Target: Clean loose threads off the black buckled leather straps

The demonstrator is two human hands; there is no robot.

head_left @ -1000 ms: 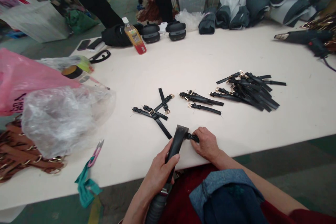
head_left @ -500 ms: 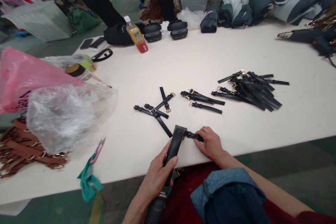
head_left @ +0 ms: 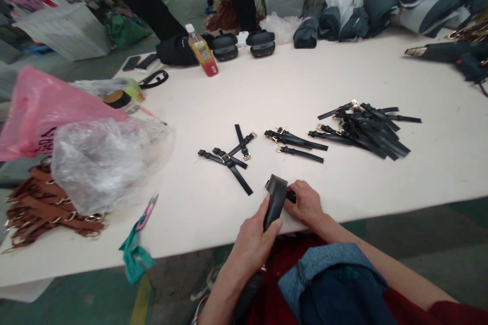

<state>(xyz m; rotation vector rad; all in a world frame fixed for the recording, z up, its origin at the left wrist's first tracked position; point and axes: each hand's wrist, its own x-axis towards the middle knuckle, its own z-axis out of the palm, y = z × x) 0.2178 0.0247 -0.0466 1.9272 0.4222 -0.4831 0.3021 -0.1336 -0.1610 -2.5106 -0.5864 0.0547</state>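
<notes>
My left hand [head_left: 253, 241] is wrapped round the handle of a black flat-nosed nozzle tool [head_left: 275, 200] with a hose running down below the table edge. Its tip rests at the near edge of the white table [head_left: 290, 86]. My right hand [head_left: 307, 205] is closed, pinching a short black strap [head_left: 290, 196] flat on the table right beside the nozzle tip. Most of that strap is hidden by the tool and my fingers. Beyond lie a few loose black straps with gold buckles [head_left: 229, 157], three more [head_left: 295, 143], and a larger heap of them [head_left: 366, 124].
A clear plastic bag [head_left: 102, 162], a pink bag [head_left: 38, 111] and brown straps [head_left: 41, 210] crowd the left. Pink snips on teal cloth [head_left: 139, 236] lie at the near edge. A drink bottle [head_left: 202, 51], black cases [head_left: 244, 44], rolled fabric [head_left: 366, 5] and a heat gun [head_left: 446, 53] line the far side. People stand beyond.
My left hand has shifted the nozzle tool to the right and forward, so its tip now covers the strap end beside my right hand. The right hand has stayed on the strap.
</notes>
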